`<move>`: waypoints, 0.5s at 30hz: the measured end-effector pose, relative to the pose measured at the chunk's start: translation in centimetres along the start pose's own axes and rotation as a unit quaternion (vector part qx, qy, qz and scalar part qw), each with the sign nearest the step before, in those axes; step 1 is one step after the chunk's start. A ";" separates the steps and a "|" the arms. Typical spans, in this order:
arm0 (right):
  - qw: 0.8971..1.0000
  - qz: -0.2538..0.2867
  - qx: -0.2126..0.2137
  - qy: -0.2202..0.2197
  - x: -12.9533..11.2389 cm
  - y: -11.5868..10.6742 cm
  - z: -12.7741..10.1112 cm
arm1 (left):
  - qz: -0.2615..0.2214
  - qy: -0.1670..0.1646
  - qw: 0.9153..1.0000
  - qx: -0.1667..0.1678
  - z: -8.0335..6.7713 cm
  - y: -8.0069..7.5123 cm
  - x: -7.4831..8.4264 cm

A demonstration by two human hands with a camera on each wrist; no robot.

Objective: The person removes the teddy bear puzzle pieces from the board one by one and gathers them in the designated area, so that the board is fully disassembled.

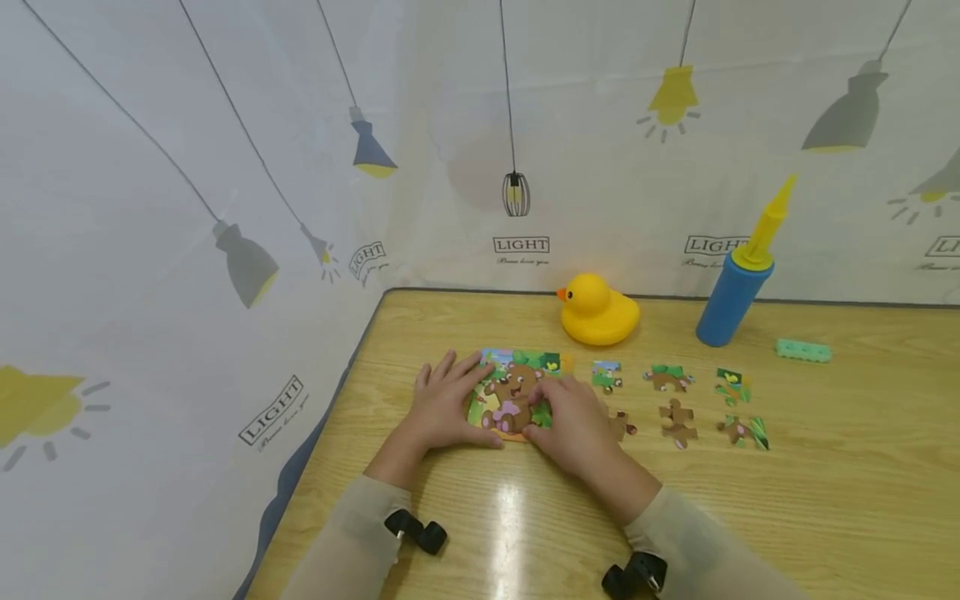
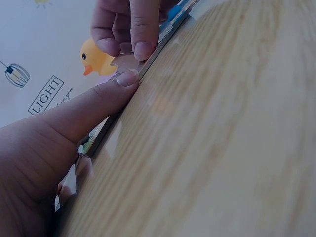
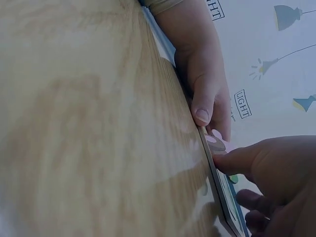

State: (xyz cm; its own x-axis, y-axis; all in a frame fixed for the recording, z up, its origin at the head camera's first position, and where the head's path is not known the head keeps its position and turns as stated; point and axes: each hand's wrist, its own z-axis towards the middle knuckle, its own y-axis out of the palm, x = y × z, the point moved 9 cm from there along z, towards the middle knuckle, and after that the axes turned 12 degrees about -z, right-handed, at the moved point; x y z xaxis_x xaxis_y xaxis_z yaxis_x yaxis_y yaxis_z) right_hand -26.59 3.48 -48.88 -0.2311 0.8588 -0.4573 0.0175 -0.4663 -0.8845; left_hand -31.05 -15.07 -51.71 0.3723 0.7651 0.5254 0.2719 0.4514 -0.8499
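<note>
The left hand (image 1: 444, 406) is lying flat with fingers straight, pressing the left side of the puzzle (image 1: 514, 392), its thumb along the near edge. The right hand (image 1: 570, 423) is resting on the puzzle's right side, fingertips bent down onto it and thumb at the near edge. The puzzle is sitting on the table (image 1: 825, 500) toward the left edge. Loose pieces (image 1: 678, 423) are lying to its right; a duck (image 1: 597, 310) and pump (image 1: 738, 283) are standing along the far edge.

Loose puzzle pieces (image 1: 678, 400): six
Puzzle boards (image 1: 517, 392): one
Rubber ducks (image 1: 597, 311): one
Air pumps (image 1: 738, 279): one
Green blocks (image 1: 803, 351): one
</note>
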 end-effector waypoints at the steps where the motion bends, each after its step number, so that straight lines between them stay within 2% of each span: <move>1: 1.000 0.002 0.004 -0.003 -0.1 0.0 0.0 | 0.000 -0.001 1.000 -0.001 0.0 0.0 0.0; 15: 0.996 0.041 0.051 -0.068 -0.6 0.0 -0.2 | -0.012 0.005 1.000 0.003 0.0 0.0 0.1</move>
State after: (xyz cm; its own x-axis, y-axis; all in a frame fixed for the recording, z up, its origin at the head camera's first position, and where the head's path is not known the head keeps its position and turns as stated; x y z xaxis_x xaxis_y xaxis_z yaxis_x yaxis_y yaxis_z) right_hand -26.27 2.96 -48.61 -0.3630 0.7833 -0.5046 -0.0551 -0.5587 -0.8276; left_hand -31.05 -14.96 -51.60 0.3745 0.7493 0.5461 0.2753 0.4726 -0.8372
